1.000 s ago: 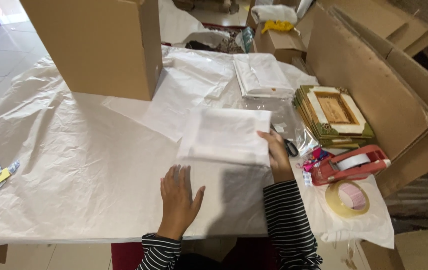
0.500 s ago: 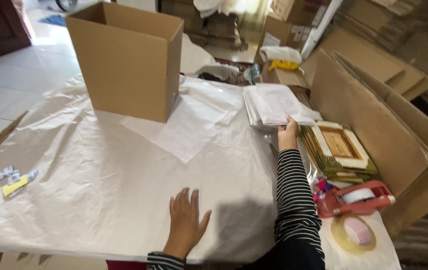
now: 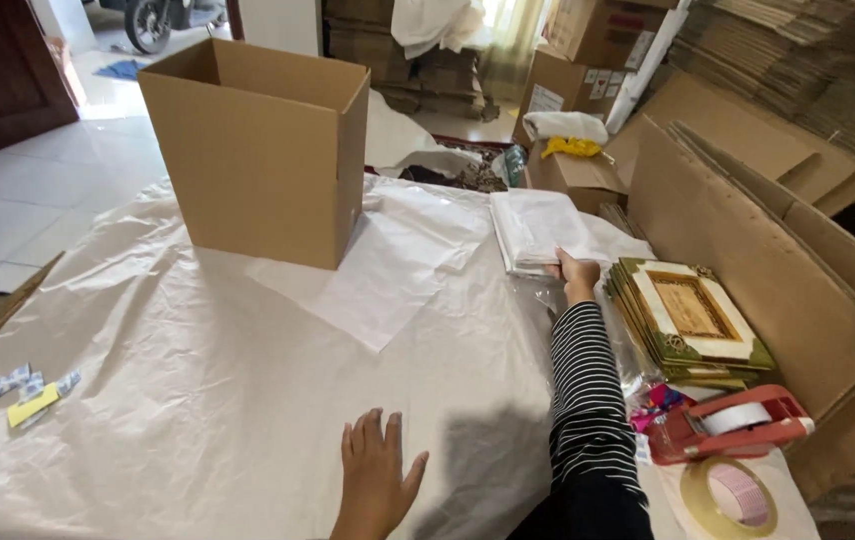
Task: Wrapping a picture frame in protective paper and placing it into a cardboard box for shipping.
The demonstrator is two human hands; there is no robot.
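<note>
1. The right hand (image 3: 576, 272) is reaching forward at about one o'clock, its fingers closing on the near edge of a stack of white folded sheets (image 3: 540, 226); how firmly it is gripping cannot be told.
2. The left hand (image 3: 376, 482) is lying flat and open at six o'clock on the cream paper table cover (image 3: 178, 400), holding nothing.
3. A pile of green framed pictures (image 3: 690, 322) is sitting just right of the right wrist, at two o'clock.
4. A red tape dispenser (image 3: 733, 425) and a tape roll (image 3: 730, 497) are lying at four o'clock.
5. An open cardboard box (image 3: 263, 160) is standing at eleven o'clock, beside a loose white sheet (image 3: 388, 265).
</note>
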